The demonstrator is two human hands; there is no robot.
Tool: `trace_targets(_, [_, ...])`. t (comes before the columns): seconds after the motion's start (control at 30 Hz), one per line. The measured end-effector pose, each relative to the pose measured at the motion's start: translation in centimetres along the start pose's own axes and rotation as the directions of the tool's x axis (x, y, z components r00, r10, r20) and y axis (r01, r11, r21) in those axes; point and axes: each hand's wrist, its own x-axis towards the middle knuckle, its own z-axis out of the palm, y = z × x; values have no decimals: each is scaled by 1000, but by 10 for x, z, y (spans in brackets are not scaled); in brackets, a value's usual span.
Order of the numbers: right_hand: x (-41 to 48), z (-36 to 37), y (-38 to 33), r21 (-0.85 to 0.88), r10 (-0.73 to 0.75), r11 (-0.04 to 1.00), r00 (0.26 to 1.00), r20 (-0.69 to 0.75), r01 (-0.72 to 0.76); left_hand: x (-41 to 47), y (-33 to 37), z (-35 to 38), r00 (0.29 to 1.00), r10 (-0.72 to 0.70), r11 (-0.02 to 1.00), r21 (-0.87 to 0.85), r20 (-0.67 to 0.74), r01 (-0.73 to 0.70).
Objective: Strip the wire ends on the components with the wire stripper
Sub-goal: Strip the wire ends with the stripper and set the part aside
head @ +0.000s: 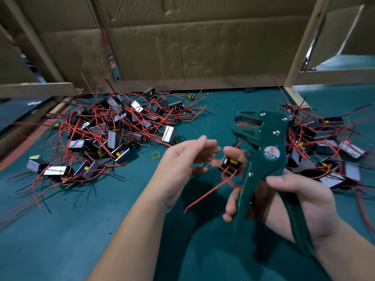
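Near centre, the right hand point(300, 199) grips the wire stripper point(269, 138), one finger pinning a light component point(231, 165) against it. The left hand point(182, 165) hovers loose-fingered by the floppy red wire point(211, 188); whether it pinches is unclear. The wire is best pinched near its tip.

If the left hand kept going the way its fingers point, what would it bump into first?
The left hand would probably meet the small component first, held against the wire stripper by the right hand; depth is unclear.
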Motion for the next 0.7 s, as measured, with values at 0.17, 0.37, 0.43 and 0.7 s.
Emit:
trace_targets(0.17, [0, -5, 11, -22, 70, 997, 994, 79, -69, -8, 0, 7, 980, 0, 1000, -30, 199, 6])
trace_targets(0.37, [3, -1, 4, 222, 0, 974, 980, 199, -45, -4, 1, 5, 985, 93, 964, -261, 146, -52])
trace_targets(0.43, [3, -1, -1, 310, -54, 951, 983, 176, -3, 0, 3, 5, 998, 60, 951, -304, 32, -47])
trace_targets(0.7, [5, -6, -7, 119, -52, 988, 939, -340, 98, 0, 4, 0, 993, 47, 955, -286, -107, -76])
